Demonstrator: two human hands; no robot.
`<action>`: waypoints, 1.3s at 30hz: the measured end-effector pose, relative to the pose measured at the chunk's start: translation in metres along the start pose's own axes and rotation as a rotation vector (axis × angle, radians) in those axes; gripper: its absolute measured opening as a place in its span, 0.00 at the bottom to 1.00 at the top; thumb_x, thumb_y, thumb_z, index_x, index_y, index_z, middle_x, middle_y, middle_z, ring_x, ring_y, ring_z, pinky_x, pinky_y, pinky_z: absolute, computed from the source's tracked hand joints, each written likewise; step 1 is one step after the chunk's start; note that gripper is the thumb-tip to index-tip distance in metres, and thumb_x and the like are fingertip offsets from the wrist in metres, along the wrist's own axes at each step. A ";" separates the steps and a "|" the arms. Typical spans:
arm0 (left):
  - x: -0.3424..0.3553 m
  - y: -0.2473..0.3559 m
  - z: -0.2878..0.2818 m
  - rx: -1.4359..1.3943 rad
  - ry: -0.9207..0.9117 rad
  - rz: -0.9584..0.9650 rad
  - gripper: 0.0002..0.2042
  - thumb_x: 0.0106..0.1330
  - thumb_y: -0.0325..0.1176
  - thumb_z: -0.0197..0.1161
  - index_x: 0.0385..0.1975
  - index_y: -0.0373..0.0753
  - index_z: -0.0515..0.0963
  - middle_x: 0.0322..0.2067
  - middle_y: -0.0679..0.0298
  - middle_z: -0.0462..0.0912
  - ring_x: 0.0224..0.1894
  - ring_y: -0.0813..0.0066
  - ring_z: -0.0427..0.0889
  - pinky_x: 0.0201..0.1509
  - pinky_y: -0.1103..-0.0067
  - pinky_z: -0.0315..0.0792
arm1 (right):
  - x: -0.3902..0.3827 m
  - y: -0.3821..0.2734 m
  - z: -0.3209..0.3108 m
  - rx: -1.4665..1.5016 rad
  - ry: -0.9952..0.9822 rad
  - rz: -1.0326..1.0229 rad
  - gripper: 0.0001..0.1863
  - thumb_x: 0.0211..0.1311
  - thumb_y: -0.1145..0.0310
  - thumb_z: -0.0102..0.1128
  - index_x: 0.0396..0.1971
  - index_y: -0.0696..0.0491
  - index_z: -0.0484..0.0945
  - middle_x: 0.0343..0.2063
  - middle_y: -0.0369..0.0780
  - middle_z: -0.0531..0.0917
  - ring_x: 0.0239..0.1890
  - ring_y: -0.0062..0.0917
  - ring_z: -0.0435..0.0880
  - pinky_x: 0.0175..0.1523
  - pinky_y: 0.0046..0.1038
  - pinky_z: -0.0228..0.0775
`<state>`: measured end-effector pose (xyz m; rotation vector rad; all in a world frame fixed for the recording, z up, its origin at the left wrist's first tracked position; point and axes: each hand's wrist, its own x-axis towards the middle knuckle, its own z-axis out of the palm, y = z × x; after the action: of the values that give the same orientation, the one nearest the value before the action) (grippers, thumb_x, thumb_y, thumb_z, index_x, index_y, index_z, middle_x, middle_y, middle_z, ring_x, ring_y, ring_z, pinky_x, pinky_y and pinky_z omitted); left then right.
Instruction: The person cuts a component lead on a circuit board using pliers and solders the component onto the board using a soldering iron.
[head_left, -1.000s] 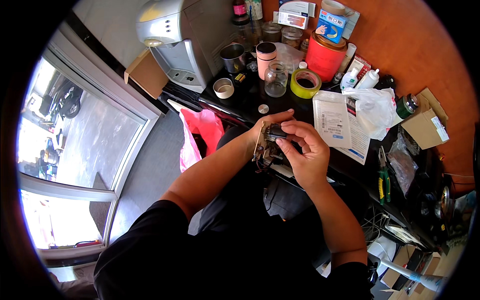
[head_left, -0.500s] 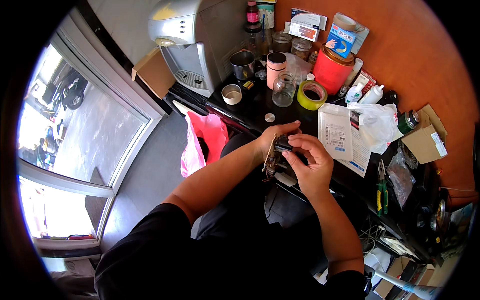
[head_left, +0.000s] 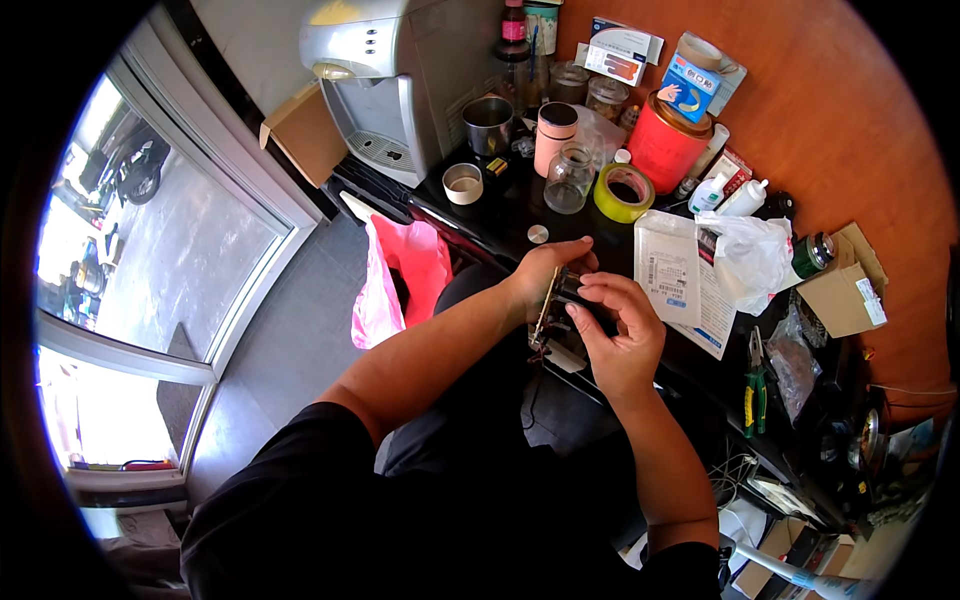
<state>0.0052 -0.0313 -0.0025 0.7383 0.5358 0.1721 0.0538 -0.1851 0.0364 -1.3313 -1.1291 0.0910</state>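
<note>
Small circuit board (head_left: pixel 547 305) in hand, just beside the desk (head_left: pixel 500 220).
The left hand (head_left: pixel 532 278) is closed on the board's left side; the right hand (head_left: pixel 628 335) is half curled at its dark parts, whether pinching them I cannot tell.

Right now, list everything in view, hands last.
Desk: one, black, under most items
Water dispenser: one, silver, far left
Open cups: two, silvery, right of dispenser
Tape roll: one, yellow, rear centre
Glass jar: one, clear, left of tape
Tumbler: one, pink, behind jar
Canister: one, red, behind tape
Plastic bottles: two, white, right of canister
Mailing envelope: one, white, right of centre
Plastic bag: one, white, beside envelope
Pliers: one, green and yellow, right
Carrier bag: one, pink, left
Cardboard boxes: at least two, brown, both sides
Circuit-board-like part: one, tan and black, central
Left fingers: several, on part
Right fingers: several, on part
</note>
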 end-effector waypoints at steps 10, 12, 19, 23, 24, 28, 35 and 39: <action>0.010 -0.010 -0.012 0.076 0.078 0.046 0.15 0.72 0.44 0.57 0.31 0.37 0.78 0.24 0.65 0.78 0.23 0.75 0.76 0.28 0.77 0.70 | -0.003 0.005 -0.002 0.080 -0.021 0.109 0.14 0.48 0.83 0.73 0.36 0.57 0.83 0.41 0.41 0.85 0.44 0.31 0.87 0.49 0.27 0.80; 0.010 -0.011 -0.012 0.063 0.049 0.013 0.16 0.72 0.44 0.57 0.31 0.37 0.78 0.24 0.65 0.78 0.24 0.75 0.76 0.28 0.77 0.70 | -0.001 0.006 -0.003 0.122 -0.010 0.137 0.14 0.47 0.83 0.74 0.36 0.57 0.83 0.40 0.41 0.85 0.44 0.31 0.87 0.50 0.27 0.79; 0.008 -0.007 -0.014 0.156 0.004 0.026 0.16 0.73 0.44 0.56 0.31 0.36 0.78 0.23 0.64 0.78 0.24 0.76 0.77 0.29 0.79 0.70 | -0.005 0.004 0.000 -0.007 -0.028 -0.005 0.14 0.46 0.84 0.74 0.34 0.56 0.82 0.39 0.40 0.85 0.43 0.31 0.87 0.51 0.28 0.79; 0.008 -0.008 -0.012 0.175 0.024 0.057 0.17 0.73 0.45 0.56 0.30 0.36 0.78 0.23 0.64 0.78 0.24 0.77 0.77 0.29 0.79 0.70 | -0.006 0.005 0.000 0.019 -0.028 0.038 0.14 0.45 0.83 0.75 0.33 0.56 0.82 0.39 0.40 0.85 0.42 0.31 0.86 0.50 0.28 0.79; 0.007 -0.007 -0.011 0.179 0.027 0.062 0.17 0.73 0.45 0.57 0.30 0.36 0.78 0.23 0.64 0.78 0.24 0.77 0.76 0.29 0.79 0.70 | -0.006 0.005 0.000 0.007 -0.038 0.014 0.14 0.45 0.83 0.75 0.33 0.56 0.82 0.39 0.40 0.85 0.42 0.31 0.86 0.50 0.28 0.79; 0.006 -0.006 -0.013 0.190 0.020 0.069 0.18 0.72 0.46 0.57 0.29 0.35 0.78 0.23 0.64 0.78 0.24 0.76 0.77 0.30 0.79 0.70 | -0.005 0.003 -0.001 -0.016 -0.062 -0.038 0.15 0.45 0.83 0.75 0.34 0.56 0.82 0.39 0.40 0.86 0.42 0.30 0.86 0.50 0.28 0.79; 0.007 -0.006 -0.014 0.215 -0.044 0.074 0.18 0.72 0.46 0.57 0.29 0.35 0.78 0.23 0.63 0.78 0.24 0.76 0.77 0.30 0.80 0.71 | -0.003 -0.006 -0.003 -0.109 -0.104 -0.088 0.18 0.43 0.82 0.76 0.38 0.56 0.84 0.39 0.40 0.86 0.41 0.30 0.87 0.49 0.28 0.79; 0.004 -0.003 -0.008 0.221 -0.037 0.028 0.17 0.72 0.44 0.58 0.29 0.35 0.79 0.22 0.62 0.78 0.24 0.75 0.78 0.29 0.80 0.71 | -0.004 -0.009 -0.003 -0.117 -0.096 -0.033 0.19 0.42 0.81 0.78 0.38 0.56 0.84 0.38 0.40 0.87 0.41 0.31 0.87 0.49 0.28 0.79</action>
<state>0.0038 -0.0271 -0.0110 0.9627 0.5143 0.1255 0.0495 -0.1928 0.0415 -1.4241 -1.2527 0.0660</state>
